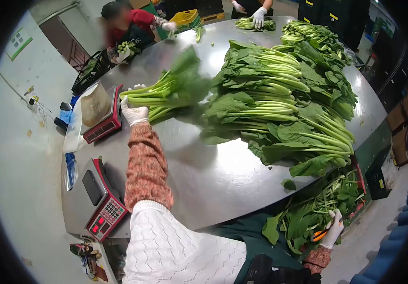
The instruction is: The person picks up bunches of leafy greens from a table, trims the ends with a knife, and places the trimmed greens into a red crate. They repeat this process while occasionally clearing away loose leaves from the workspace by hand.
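My left hand point(135, 113), in a white glove, is closed around the pale stem ends of a leafy green bunch point(159, 94). The leaves point right and are blurred. Low at the right, my gloved right hand point(334, 229) grips an orange-and-black knife point(319, 235); its blade cannot be made out. Beside and below that hand, loose green leaves and stalks point(303, 222) fill a container under the table edge. Between my hands, a large pile of leafy greens point(275, 102) lies on the metal table point(189, 175), stems mostly to the right.
Two red scales, one near point(107, 208) and one farther point(104, 123), stand along the table's left side. A black crate point(92, 71) sits beyond them. Across the table, a person in red point(137, 28) holds greens, and another person's gloved hand point(259, 18) rests on greens.
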Demonstrator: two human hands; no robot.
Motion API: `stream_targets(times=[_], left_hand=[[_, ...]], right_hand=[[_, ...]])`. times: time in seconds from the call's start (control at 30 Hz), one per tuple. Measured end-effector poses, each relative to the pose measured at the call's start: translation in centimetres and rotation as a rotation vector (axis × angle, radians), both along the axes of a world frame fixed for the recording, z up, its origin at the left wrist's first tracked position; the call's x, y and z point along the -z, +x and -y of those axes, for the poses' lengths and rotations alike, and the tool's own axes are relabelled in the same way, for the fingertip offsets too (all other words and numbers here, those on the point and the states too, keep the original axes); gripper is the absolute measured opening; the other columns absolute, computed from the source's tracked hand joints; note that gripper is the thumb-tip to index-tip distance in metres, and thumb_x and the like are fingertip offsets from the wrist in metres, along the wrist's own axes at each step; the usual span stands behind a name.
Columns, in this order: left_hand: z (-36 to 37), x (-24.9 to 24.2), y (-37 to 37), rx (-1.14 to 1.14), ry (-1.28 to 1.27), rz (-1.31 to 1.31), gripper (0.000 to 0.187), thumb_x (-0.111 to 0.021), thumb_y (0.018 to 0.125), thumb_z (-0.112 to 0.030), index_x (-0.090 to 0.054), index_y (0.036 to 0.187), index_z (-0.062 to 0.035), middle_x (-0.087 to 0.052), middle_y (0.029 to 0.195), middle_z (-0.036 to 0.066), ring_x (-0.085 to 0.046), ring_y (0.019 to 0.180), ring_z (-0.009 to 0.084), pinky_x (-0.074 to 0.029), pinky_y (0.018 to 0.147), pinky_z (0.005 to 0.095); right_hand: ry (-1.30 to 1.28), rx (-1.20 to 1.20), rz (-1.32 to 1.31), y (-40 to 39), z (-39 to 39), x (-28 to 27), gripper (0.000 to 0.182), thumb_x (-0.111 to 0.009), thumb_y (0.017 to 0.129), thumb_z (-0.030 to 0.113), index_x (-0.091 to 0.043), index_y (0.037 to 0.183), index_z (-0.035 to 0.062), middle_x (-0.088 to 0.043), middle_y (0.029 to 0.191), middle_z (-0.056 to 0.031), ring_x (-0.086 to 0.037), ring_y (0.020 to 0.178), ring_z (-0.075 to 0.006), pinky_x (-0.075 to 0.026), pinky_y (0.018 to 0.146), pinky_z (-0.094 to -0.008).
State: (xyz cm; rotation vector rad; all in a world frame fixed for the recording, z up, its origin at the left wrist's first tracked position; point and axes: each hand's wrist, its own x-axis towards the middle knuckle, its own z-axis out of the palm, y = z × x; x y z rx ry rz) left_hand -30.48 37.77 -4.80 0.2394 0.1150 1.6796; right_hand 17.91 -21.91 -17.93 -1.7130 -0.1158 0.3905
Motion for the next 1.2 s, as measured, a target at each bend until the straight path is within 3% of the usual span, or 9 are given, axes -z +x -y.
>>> stream_targets(times=[0.27, 0.43, 0.57, 0.63, 0.77, 0.8, 0.9, 1.03, 1.2], left_hand=[[8.0, -5.6, 7.1, 0.504, 0.150, -0.172, 0.036, -0.065, 0.080, -0.006, -0.057, 0.114, -0.0027, -0.040, 0.086, 0.003, -0.045, 0.083, 0.0186, -0.045, 0.087, 0.0369], [14.4, -7.1, 17.7, 0.849, 0.364, -0.702, 0.041, -0.062, 0.082, -0.018, -0.054, 0.119, -0.0006, -0.061, 0.109, 0.015, -0.061, 0.095, 0.0267, -0.051, 0.084, 0.0398], [22.4, -9.6, 25.9, 1.141, 0.545, -0.832, 0.041, -0.064, 0.084, -0.016, -0.054, 0.120, 0.0012, -0.065, 0.102, 0.017, -0.065, 0.090, 0.0266, -0.052, 0.086, 0.0385], [24.4, -10.0, 27.5, 1.254, 0.607, -0.858, 0.041, -0.066, 0.084, -0.015, -0.055, 0.119, 0.0017, -0.066, 0.102, 0.016, -0.065, 0.090, 0.0237, -0.053, 0.084, 0.0363], [24.0, -10.9, 26.0, 1.356, 0.636, -1.115, 0.033, -0.070, 0.079, -0.009, -0.061, 0.110, 0.0014, -0.068, 0.094, 0.012, -0.065, 0.084, 0.0174, -0.053, 0.078, 0.0300], [23.6, -10.6, 24.9, 1.256, 0.785, -1.330, 0.032, -0.070, 0.078, -0.007, -0.062, 0.108, 0.0014, -0.068, 0.094, 0.010, -0.064, 0.082, 0.0158, -0.053, 0.074, 0.0290], [18.6, -8.2, 19.6, 1.018, 0.352, -1.223, 0.025, -0.067, 0.081, -0.006, -0.060, 0.105, -0.0001, -0.064, 0.088, 0.007, -0.061, 0.074, 0.0158, -0.051, 0.070, 0.0285], [11.3, -7.3, 9.6, 0.612, -0.041, -0.396, 0.028, -0.061, 0.082, -0.002, -0.052, 0.109, 0.0017, -0.058, 0.087, 0.009, -0.058, 0.080, 0.0208, -0.052, 0.078, 0.0349], [-0.7, -4.0, -0.6, 0.069, -0.111, -0.230, 0.009, -0.060, 0.085, -0.010, -0.057, 0.091, -0.0040, -0.059, 0.085, 0.010, -0.061, 0.082, 0.0266, -0.052, 0.083, 0.0415]], right_hand=[[0.011, -0.136, 0.028, -1.2, -3.1, -4.1, 0.031, -0.055, 0.100, 0.023, -0.062, 0.120, 0.0003, -0.069, 0.095, -0.0063, -0.037, 0.048, -0.0013, -0.030, 0.044, -0.0178], [0.070, -0.378, 0.014, -4.9, -9.9, -13.8, 0.031, -0.056, 0.099, 0.015, -0.059, 0.125, -0.0022, -0.071, 0.097, -0.0065, -0.042, 0.050, 0.0000, -0.033, 0.046, -0.0157], [0.385, -0.661, 0.003, -9.1, -13.9, -20.1, 0.039, -0.065, 0.093, 0.011, -0.056, 0.128, -0.0046, -0.071, 0.102, -0.0069, -0.057, 0.066, -0.0058, -0.047, 0.062, -0.0203], [0.225, -0.809, 0.362, -8.9, -14.7, -19.7, 0.041, -0.067, 0.092, 0.013, -0.056, 0.128, -0.0037, -0.070, 0.098, -0.0068, -0.061, 0.071, -0.0093, -0.050, 0.068, -0.0255], [0.039, -0.846, 0.512, -7.4, -12.6, -18.2, 0.024, -0.061, 0.090, 0.003, -0.063, 0.114, -0.0029, -0.066, 0.079, -0.0071, -0.061, 0.068, -0.0102, -0.048, 0.062, -0.0256], [-0.017, -0.823, 0.521, -6.8, -11.6, -17.8, 0.020, -0.058, 0.090, 0.002, -0.064, 0.109, -0.0030, -0.066, 0.077, -0.0071, -0.059, 0.066, -0.0097, -0.047, 0.060, -0.0255], [-0.125, -0.636, 0.386, -4.5, -7.5, -13.4, 0.016, -0.052, 0.093, 0.001, -0.064, 0.103, -0.0031, -0.065, 0.073, -0.0052, -0.056, 0.062, -0.0084, -0.044, 0.056, -0.0249], [-0.231, -0.471, 0.214, -1.5, -1.3, -8.2, 0.014, -0.051, 0.094, 0.003, -0.064, 0.098, -0.0025, -0.057, 0.068, 0.0000, -0.051, 0.058, -0.0061, -0.038, 0.053, -0.0223], [-0.204, -0.347, 0.245, 0.8, 0.1, -3.8, 0.011, -0.052, 0.096, 0.005, -0.061, 0.098, -0.0013, -0.053, 0.068, 0.0017, -0.049, 0.059, -0.0058, -0.037, 0.054, -0.0225]])
